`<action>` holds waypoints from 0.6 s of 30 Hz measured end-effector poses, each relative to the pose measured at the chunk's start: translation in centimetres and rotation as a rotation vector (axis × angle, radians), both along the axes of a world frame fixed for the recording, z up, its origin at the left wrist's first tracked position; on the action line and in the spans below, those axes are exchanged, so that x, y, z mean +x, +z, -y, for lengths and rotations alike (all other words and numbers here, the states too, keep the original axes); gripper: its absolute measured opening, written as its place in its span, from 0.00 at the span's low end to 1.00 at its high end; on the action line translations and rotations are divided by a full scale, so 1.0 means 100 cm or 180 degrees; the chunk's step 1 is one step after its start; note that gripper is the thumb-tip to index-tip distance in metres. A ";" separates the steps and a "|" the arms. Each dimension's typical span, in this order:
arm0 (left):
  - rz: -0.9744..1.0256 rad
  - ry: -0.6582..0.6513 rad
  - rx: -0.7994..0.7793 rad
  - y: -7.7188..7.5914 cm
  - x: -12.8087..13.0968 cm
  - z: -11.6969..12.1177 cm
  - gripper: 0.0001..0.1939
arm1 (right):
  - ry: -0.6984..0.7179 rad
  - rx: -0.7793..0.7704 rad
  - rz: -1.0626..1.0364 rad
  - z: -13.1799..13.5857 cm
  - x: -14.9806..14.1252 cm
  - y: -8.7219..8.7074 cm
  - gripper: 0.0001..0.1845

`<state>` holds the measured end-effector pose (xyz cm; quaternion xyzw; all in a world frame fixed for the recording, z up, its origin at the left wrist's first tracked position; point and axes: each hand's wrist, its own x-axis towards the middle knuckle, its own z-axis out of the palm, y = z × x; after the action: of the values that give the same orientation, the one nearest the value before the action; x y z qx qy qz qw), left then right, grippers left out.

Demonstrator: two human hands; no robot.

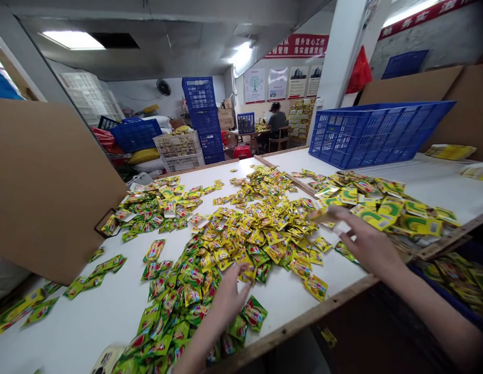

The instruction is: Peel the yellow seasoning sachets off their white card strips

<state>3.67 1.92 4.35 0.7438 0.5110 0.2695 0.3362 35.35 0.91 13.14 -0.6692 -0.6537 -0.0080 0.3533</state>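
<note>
Head camera: a white-topped worktable [288, 306] with a wooden edge spreads across the scene, a brown cardboard panel [50, 182] upright at its left and a blue slatted plastic crate [377, 135] at its far right. Glossy yellow sachets [260, 218] heap over the middle, running into green sachets [163, 311] nearer the person; larger flat yellow-green packs [393, 210] lie in a pile below the crate. The right hand [364, 239] is raised between the heap and that pile, its fingertips holding a blurred yellow packet [320, 214] above the sachets. The left hand [229, 293] reaches into the heap, thumb and fingers slightly apart at one yellow sachet [245, 259] — whether they pinch it, I cannot tell.
</note>
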 end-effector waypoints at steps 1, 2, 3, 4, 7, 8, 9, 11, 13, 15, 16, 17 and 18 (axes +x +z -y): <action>-0.0169 0.0178 0.0044 -0.004 -0.002 -0.012 0.19 | -0.0212 0.0058 0.0117 -0.008 0.005 0.002 0.20; -0.0261 0.0317 0.0035 -0.010 -0.003 -0.023 0.19 | -0.0221 -0.0022 0.0118 -0.012 0.001 0.000 0.19; -0.0296 0.0415 0.0005 -0.016 -0.002 -0.031 0.18 | -0.0061 -0.0198 0.0022 -0.013 -0.011 -0.008 0.17; -0.0333 0.0488 -0.0006 -0.022 -0.001 -0.036 0.17 | 0.0244 -0.0506 -0.0224 -0.011 -0.031 -0.019 0.14; -0.0275 0.0537 -0.0024 -0.033 0.006 -0.040 0.11 | 0.0926 -0.0887 -0.0456 0.006 -0.109 -0.071 0.08; -0.0195 0.0504 -0.0032 -0.035 0.006 -0.038 0.10 | 0.1067 -0.0941 -0.0551 0.013 -0.131 -0.088 0.11; -0.0087 0.0455 -0.0049 -0.034 0.004 -0.036 0.09 | 0.1180 -0.0986 -0.0658 0.018 -0.149 -0.102 0.13; 0.0182 0.0360 -0.0135 -0.030 -0.005 -0.032 0.07 | 0.1395 -0.1061 -0.0908 0.024 -0.167 -0.117 0.15; 0.0466 0.0293 -0.0304 -0.022 -0.018 -0.028 0.06 | 0.1618 -0.1127 -0.1173 0.024 -0.166 -0.118 0.15; 0.0688 0.0246 -0.0519 -0.014 -0.032 -0.022 0.09 | 0.1816 -0.1193 -0.1429 0.019 -0.157 -0.108 0.14; 0.0768 0.0205 -0.0630 -0.011 -0.037 -0.019 0.12 | 0.1899 -0.1230 -0.1530 0.016 -0.153 -0.101 0.13; 0.0831 0.0154 -0.0733 -0.008 -0.040 -0.015 0.14 | 0.1976 -0.1274 -0.1648 0.013 -0.151 -0.093 0.11; 0.0871 0.0099 -0.0820 -0.005 -0.043 -0.010 0.15 | 0.2069 -0.1322 -0.1789 0.009 -0.150 -0.085 0.10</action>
<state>-0.61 2.95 3.83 0.6430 0.5023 0.3056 0.4908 20.33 -0.03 4.60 -0.4627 -0.6961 0.4151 0.3593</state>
